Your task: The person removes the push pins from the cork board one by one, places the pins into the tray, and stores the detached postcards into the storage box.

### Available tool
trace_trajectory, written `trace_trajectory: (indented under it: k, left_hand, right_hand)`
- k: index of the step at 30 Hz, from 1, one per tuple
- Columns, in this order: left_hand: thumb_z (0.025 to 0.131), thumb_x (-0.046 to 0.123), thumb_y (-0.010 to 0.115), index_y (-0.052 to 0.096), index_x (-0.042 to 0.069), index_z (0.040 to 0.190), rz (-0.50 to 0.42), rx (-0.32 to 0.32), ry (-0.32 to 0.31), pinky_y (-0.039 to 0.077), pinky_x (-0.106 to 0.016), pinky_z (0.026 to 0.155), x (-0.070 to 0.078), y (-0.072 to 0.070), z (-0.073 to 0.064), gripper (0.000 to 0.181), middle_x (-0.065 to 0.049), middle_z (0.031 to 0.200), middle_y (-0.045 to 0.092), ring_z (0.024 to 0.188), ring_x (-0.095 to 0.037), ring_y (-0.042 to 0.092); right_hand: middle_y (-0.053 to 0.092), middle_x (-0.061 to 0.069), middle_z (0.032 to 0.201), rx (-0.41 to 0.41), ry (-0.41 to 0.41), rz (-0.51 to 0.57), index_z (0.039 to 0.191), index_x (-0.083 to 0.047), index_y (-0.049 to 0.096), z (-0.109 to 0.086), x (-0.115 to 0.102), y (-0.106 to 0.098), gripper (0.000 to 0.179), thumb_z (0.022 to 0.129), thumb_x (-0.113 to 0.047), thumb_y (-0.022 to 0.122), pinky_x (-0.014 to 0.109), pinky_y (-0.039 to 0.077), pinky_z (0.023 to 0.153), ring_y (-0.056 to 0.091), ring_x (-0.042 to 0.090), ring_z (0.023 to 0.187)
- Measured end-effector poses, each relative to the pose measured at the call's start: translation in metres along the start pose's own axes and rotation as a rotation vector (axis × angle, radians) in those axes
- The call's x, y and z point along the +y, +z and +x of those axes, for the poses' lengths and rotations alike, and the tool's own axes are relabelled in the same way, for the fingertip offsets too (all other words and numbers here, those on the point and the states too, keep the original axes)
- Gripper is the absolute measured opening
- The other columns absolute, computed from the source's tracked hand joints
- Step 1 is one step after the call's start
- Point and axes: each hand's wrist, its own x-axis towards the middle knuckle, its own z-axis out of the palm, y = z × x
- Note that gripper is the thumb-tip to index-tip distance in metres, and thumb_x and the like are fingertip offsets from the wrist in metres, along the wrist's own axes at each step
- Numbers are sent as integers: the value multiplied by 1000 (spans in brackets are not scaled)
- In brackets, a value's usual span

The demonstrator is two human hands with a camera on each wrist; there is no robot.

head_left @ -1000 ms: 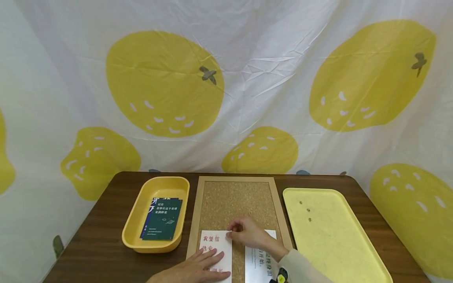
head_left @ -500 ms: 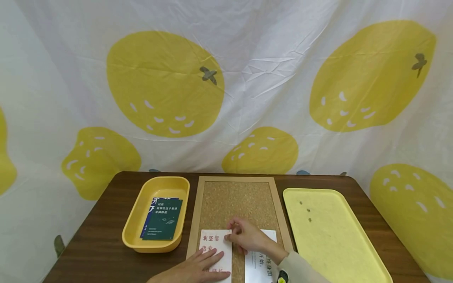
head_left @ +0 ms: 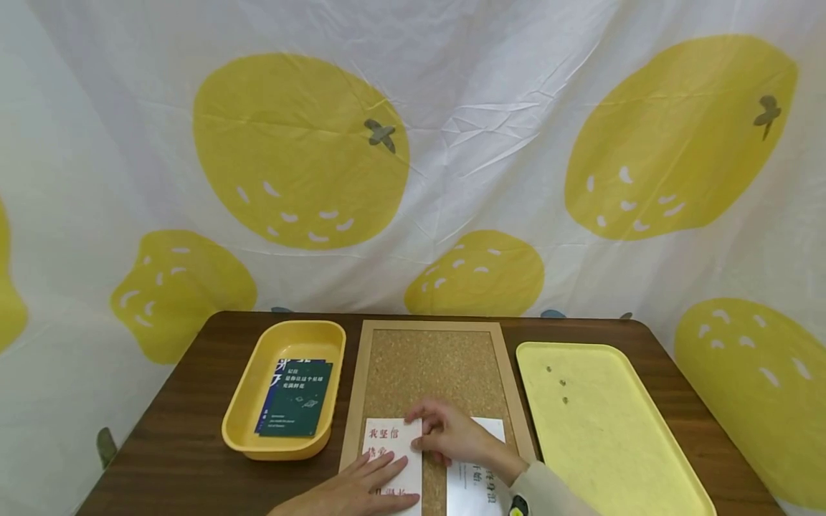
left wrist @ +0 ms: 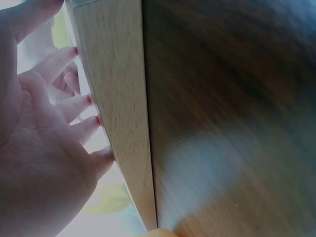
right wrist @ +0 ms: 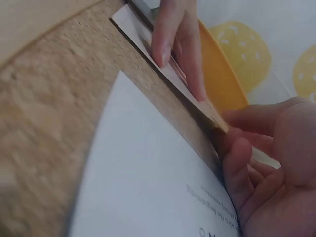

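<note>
A white card with red characters [head_left: 378, 435] lies on the lower left of the cork board [head_left: 439, 369]. My left hand [head_left: 361, 487] presses it with spread, straight fingers; the left wrist view shows the fingertips by the board's wooden frame [left wrist: 113, 98]. My right hand [head_left: 452, 433] is at the card's upper right corner, index finger and thumb pinching it, the other fingers curled in. In the right wrist view the card [right wrist: 143, 39] stands slightly off the cork at its edge. A second white card [head_left: 461, 487] lies to the right, partly under my right forearm.
A yellow tub [head_left: 241, 408] holding dark green and blue cards [head_left: 300, 401] stands left of the board. A pale yellow tray [head_left: 619, 423] at the right bears several small metallic pins [head_left: 563, 383]. Behind the brown table [head_left: 174, 430] hangs a lemon-print cloth [head_left: 452, 143].
My right thumb and index finger have spread apart from a tight pinch and shifted slightly at the card's corner. The left hand stays in place.
</note>
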Motion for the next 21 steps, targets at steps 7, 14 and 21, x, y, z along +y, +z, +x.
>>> trace_trajectory:
  k: [7,14,21]
  left_hand:
    - [92,68,46,32,45,152,-40,-9,-27,18,-59,119,2,-1,0,66,1,166,17,152,-30,17]
    - [94,67,45,32,42,153,-17,2,-10,21,-60,118,4,-3,-1,66,-1,165,18,151,-31,18]
    - [93,68,46,32,43,153,-30,4,-20,20,-59,118,4,-3,-1,66,0,165,18,152,-30,18]
  right_hand:
    - [58,-2,65,-102,-46,-19,111,-11,73,0,4,-6,22,89,-8,72,17,40,41,47,7,46]
    - [58,-5,66,-103,-11,-46,105,-12,75,2,3,-4,17,88,-10,73,16,38,42,45,4,47]
    - [59,-5,65,-93,16,-40,105,-13,75,2,4,-3,17,89,-11,73,16,38,42,45,4,47]
